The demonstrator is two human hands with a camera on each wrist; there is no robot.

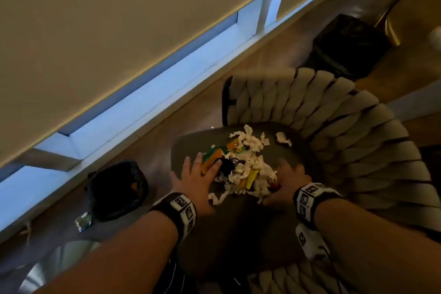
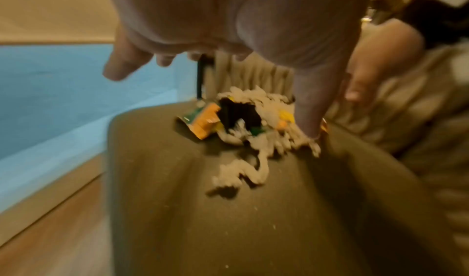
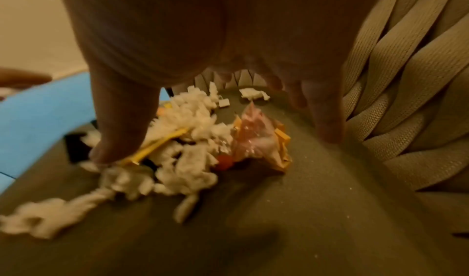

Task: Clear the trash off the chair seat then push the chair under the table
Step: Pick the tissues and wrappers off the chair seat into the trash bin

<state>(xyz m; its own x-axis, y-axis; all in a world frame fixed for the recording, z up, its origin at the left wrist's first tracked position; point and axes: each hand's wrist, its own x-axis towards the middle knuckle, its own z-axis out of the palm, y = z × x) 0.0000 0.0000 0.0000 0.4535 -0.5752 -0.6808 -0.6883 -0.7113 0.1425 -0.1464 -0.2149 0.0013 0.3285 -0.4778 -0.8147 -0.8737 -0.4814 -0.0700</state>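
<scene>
The chair has a dark grey seat [image 1: 191, 145] and a woven beige rope back [image 1: 346, 126]. A trash pile [image 1: 243, 169] lies mid-seat: white paper shreds [image 3: 187, 160], an orange-and-green wrapper [image 2: 203, 120], a black item [image 2: 238, 111], yellow bits and a clear pinkish wrapper [image 3: 256, 140]. My left hand [image 1: 200, 169] is spread over the pile's left side, fingers straight, thumb [image 2: 307, 120] touching the shreds. On the right side, my right hand [image 1: 284, 179] has its thumb [image 3: 114, 150] on the shreds and its fingertips [image 3: 327, 124] near the seat. Neither hand grips anything.
A black-bagged bin [image 1: 117, 188] stands on the floor left of the chair, crumpled foil [image 1: 83, 222] beside it. Another black bin [image 1: 350, 48] sits behind the chair back. A wooden surface with a brass-coloured leg [image 1: 391, 28] is at the upper right. A wall with blue skirting [image 1: 143, 93] runs along the left.
</scene>
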